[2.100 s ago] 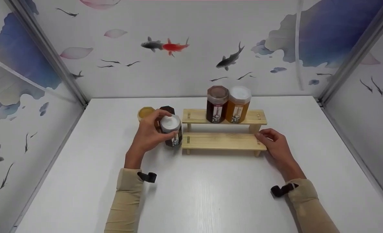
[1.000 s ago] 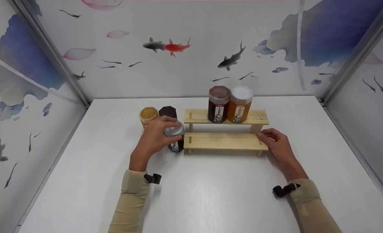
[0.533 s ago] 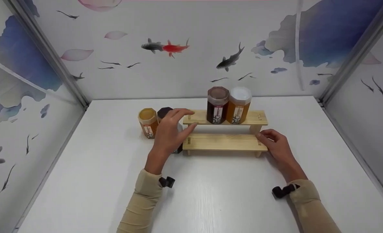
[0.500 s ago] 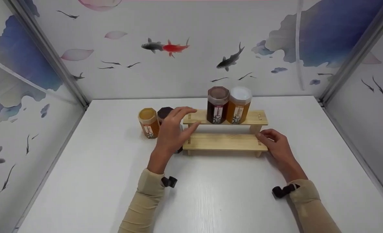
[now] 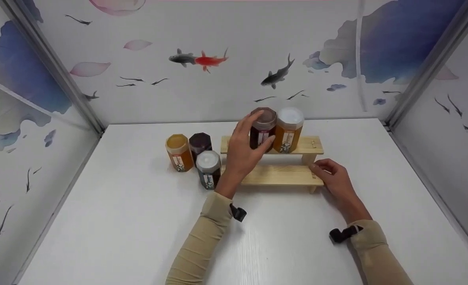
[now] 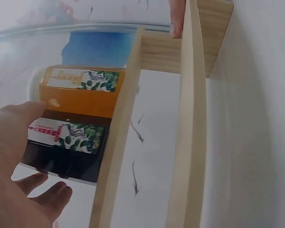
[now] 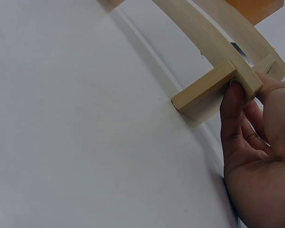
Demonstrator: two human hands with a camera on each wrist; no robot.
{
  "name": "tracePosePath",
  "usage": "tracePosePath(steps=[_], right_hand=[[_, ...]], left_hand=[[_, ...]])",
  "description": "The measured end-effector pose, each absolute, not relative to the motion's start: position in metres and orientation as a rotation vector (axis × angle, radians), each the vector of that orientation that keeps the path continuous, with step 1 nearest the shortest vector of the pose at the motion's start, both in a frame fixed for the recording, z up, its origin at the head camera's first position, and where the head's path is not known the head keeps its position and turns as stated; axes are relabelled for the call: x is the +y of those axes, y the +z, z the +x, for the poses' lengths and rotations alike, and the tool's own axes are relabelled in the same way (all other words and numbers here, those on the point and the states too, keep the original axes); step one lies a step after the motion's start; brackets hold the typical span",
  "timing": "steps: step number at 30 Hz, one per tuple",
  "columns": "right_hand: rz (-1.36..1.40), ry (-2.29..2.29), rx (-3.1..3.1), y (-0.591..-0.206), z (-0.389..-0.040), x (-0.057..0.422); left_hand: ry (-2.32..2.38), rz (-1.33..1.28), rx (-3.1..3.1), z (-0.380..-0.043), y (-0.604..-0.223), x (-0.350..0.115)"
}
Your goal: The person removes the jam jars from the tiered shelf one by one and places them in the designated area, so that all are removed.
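My left hand (image 5: 243, 152) is at the dark honey jar (image 5: 263, 137) on the upper tier of a wooden two-tier rack (image 5: 275, 175). Its thumb crosses the jar's front and a finger reaches over the lid edge; in the left wrist view the other fingers curl along the dark jar's far side (image 6: 69, 161). Right beside it stands an amber honey jar (image 5: 288, 134) with a white lid. My right hand (image 5: 336, 180) pinches the right end of the lower tier, fingertips under the board and thumb on top, as the right wrist view shows.
Left of the rack several jars stand together on the white table (image 5: 111, 221): a yellow-lidded amber jar (image 5: 179, 156), a dark-lidded jar (image 5: 200, 144) and a white-lidded dark jar (image 5: 209, 170). Printed wall panels (image 5: 234, 87) close off the back and sides.
My left hand has let go of the white-lidded dark jar beside the rack and moved right and up to the dark jar on the upper tier. The right hand keeps its place.
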State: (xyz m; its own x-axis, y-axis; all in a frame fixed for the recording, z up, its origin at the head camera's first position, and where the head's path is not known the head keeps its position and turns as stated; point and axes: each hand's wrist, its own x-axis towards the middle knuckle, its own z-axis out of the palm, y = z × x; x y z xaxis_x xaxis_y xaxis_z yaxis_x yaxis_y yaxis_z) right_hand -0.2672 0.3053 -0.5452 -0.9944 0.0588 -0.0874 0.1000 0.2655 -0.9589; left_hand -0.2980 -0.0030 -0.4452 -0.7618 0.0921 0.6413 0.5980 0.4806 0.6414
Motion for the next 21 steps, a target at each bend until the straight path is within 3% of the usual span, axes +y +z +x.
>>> tracePosePath(steps=[6, 21], right_hand=[[0.145, -1.962, 2.404, -0.546, -0.268, 0.306], [0.193, -1.931, 2.415, -0.543, -0.267, 0.304]], left_hand=[[-1.242, -0.516, -2.149, -0.298, -0.451, 0.004], [-1.258, -0.567, -2.117, -0.262, -0.445, -0.015]])
